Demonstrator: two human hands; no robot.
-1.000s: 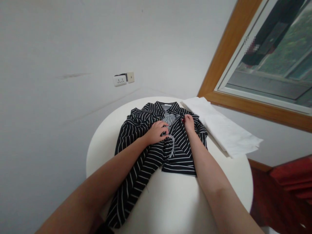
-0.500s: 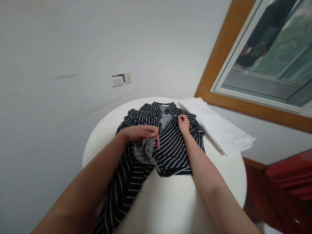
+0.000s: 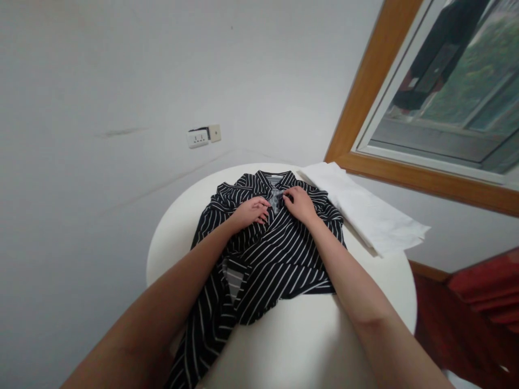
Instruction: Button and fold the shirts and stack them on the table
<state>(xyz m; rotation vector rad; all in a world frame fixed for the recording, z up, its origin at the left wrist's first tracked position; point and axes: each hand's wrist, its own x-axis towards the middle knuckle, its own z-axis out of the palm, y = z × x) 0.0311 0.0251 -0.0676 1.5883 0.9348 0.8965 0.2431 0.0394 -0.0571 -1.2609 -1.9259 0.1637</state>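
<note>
A black shirt with white stripes (image 3: pixel 292 248) lies spread on a round white table (image 3: pixel 300 340), its collar toward the wall. One long striped part drapes down the near left side of the table. My left hand (image 3: pixel 252 212) rests on the left half of the shirt front, its fingers slightly bent and apart on the fabric. Close to the neck opening, my right hand (image 3: pixel 300 204) pinches the edge of the shirt front between thumb and fingers. The shirt's grey inner side shows at the neck and in a turned-back corner at lower left.
Folded white cloth or paper (image 3: pixel 360 210) lies at the table's right side and overhangs the edge. Behind the table is a white wall with a socket (image 3: pixel 198 139). A wood-framed window (image 3: pixel 405 174) stands at right, with red fabric (image 3: pixel 486 289) below it.
My left hand has released the shirt flap, which now lies flat, and moved up toward the neck opening. My right hand has shifted slightly left along the shirt front.
</note>
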